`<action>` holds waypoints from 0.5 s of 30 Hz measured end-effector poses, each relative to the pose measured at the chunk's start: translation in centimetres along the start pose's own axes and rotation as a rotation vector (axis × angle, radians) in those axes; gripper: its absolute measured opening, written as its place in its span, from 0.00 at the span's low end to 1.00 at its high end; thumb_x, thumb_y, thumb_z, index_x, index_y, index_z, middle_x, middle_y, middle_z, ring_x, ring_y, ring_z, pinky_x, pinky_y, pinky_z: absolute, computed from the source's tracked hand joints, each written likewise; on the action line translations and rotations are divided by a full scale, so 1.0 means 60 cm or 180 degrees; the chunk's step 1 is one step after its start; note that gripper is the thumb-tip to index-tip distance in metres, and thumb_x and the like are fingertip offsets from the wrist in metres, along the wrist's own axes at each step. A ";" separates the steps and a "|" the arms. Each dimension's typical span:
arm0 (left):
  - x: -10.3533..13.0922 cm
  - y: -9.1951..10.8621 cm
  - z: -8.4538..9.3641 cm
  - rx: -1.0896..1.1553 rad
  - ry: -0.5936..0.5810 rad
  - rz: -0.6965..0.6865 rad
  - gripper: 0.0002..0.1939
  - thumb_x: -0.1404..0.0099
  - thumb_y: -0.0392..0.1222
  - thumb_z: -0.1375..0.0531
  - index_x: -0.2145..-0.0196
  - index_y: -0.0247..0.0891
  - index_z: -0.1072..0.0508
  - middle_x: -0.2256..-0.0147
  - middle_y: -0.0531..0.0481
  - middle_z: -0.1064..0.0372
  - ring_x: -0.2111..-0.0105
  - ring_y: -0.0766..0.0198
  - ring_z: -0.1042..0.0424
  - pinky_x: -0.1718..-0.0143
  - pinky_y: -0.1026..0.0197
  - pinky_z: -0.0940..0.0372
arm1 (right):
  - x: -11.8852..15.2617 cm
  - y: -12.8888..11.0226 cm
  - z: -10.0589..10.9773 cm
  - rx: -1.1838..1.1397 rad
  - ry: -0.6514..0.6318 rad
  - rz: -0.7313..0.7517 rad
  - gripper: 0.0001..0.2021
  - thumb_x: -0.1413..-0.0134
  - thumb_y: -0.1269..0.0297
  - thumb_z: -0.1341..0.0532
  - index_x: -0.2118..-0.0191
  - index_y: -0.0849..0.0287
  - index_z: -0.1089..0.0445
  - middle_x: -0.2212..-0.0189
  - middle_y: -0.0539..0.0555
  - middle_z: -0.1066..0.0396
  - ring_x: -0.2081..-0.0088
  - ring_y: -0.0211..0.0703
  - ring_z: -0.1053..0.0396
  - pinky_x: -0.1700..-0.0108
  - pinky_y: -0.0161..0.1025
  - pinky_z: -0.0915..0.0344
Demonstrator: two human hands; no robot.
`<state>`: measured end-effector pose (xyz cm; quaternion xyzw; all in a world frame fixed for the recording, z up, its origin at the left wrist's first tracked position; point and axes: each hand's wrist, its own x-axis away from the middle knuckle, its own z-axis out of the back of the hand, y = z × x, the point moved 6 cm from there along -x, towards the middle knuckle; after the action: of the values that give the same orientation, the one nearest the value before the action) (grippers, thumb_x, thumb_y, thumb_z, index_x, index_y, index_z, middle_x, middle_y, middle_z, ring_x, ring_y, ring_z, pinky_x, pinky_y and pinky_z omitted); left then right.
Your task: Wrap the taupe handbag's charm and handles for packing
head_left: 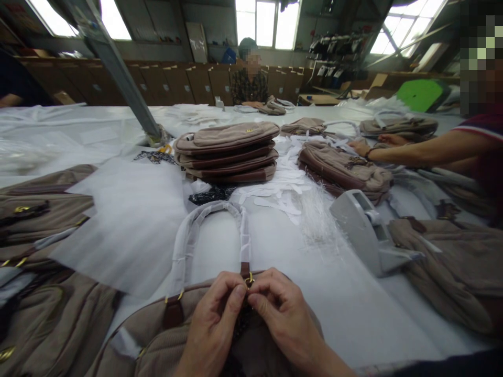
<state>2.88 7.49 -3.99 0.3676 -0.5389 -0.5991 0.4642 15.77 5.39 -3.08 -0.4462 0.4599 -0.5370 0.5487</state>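
A taupe bag (157, 324) with dark brown tabs lies on the white table right below the camera. Its handle (183, 243), wrapped in white material, arches away over the tabletop. Both hands meet at the gold ring (249, 281) beneath the handle's right end. My left hand (216, 319) pinches there with thumb and forefinger, and my right hand (281, 311) pinches from the other side, fingertips nearly touching. What lies between the fingertips is too small to name. A dark chain or cord hangs below them, partly hidden by the hands.
Ahead stands a stack of taupe bags (231, 152). White foam sheets (126, 225) and more bags (35, 209) lie left. A grey tape dispenser (361, 230) stands right, near white strips (275, 193). A person's arms (424, 154) reach over bags at right; another person (251, 78) sits opposite.
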 end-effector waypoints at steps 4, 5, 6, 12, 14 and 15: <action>-0.002 0.001 -0.003 0.0030 -0.0072 -0.0027 0.08 0.34 0.44 0.48 0.69 0.41 0.33 0.70 0.55 0.39 0.68 0.68 0.38 0.65 0.68 0.42 | 0.000 0.007 -0.005 -0.0154 -0.0105 -0.0139 0.06 0.43 0.64 0.42 0.68 0.59 0.30 0.71 0.49 0.31 0.69 0.37 0.36 0.66 0.32 0.41; -0.003 0.002 -0.003 0.0052 -0.0072 -0.0022 0.08 0.34 0.44 0.47 0.69 0.41 0.33 0.70 0.55 0.39 0.67 0.68 0.37 0.65 0.68 0.42 | 0.000 0.011 -0.007 -0.0208 -0.0127 -0.0234 0.06 0.43 0.63 0.42 0.67 0.59 0.30 0.71 0.50 0.31 0.69 0.38 0.36 0.67 0.32 0.40; -0.004 0.002 -0.003 0.0068 -0.0071 -0.0018 0.08 0.34 0.44 0.47 0.69 0.41 0.33 0.70 0.55 0.39 0.67 0.68 0.37 0.65 0.68 0.42 | 0.001 0.015 -0.008 -0.0257 -0.0144 -0.0308 0.07 0.43 0.63 0.42 0.66 0.59 0.30 0.72 0.50 0.31 0.70 0.38 0.35 0.67 0.32 0.40; -0.003 -0.015 0.003 -0.0388 0.0160 0.0061 0.08 0.36 0.47 0.45 0.66 0.41 0.32 0.68 0.54 0.35 0.66 0.65 0.35 0.63 0.66 0.40 | 0.000 0.028 0.000 -0.0260 0.0043 -0.0386 0.07 0.43 0.64 0.42 0.65 0.59 0.29 0.69 0.51 0.29 0.66 0.40 0.33 0.64 0.33 0.38; 0.000 -0.029 0.006 -0.0705 0.0209 0.0170 0.09 0.38 0.48 0.43 0.64 0.41 0.32 0.67 0.53 0.33 0.66 0.64 0.33 0.65 0.65 0.38 | -0.002 0.031 0.007 -0.0181 0.0146 -0.0419 0.06 0.42 0.65 0.43 0.64 0.58 0.28 0.68 0.51 0.29 0.65 0.40 0.32 0.63 0.34 0.38; 0.002 -0.037 0.005 -0.0796 0.0181 0.0235 0.10 0.38 0.49 0.43 0.63 0.41 0.31 0.67 0.53 0.31 0.67 0.63 0.33 0.66 0.64 0.38 | -0.003 0.031 0.010 -0.0083 0.0188 -0.0404 0.06 0.42 0.66 0.43 0.64 0.58 0.28 0.68 0.51 0.28 0.65 0.40 0.32 0.63 0.33 0.38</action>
<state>2.19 7.47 -6.10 0.3037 -0.4598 -0.6334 0.5433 16.69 5.61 -4.80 -0.4656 0.4536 -0.5776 0.4939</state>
